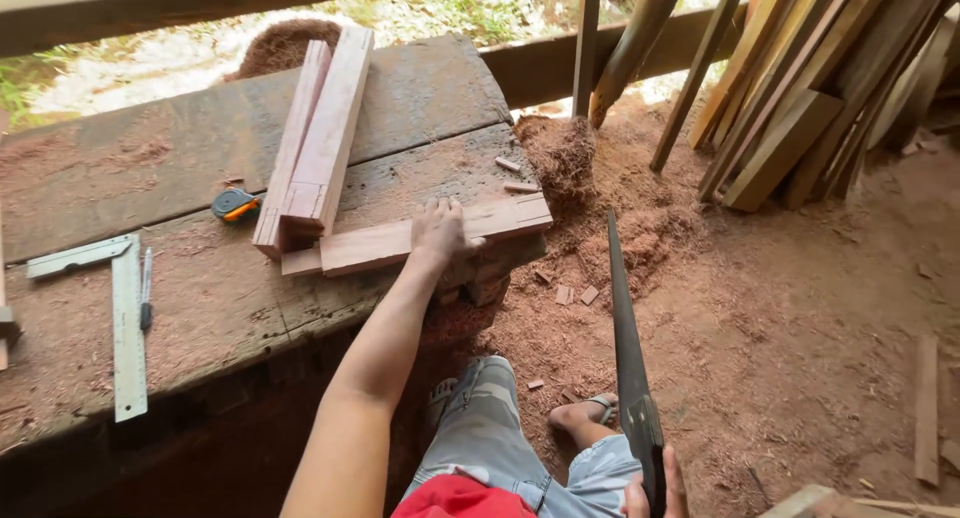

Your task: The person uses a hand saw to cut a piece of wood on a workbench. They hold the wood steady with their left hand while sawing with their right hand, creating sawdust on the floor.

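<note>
Nearest the camera, at five o'clock, the right hand [652, 488] is closed around the handle of a handsaw [628, 358], whose blade points away toward twelve o'clock over the sawdust-covered ground. Farther out, the left hand [440, 230] lies open, palm down, pressing a wooden board [400, 240] flat at the workbench [200, 148] edge. Beyond it, at eleven o'clock, two wooden beams [318, 138] lie side by side. At nine o'clock sit a tape measure [235, 205] and a metal square [125, 323].
</note>
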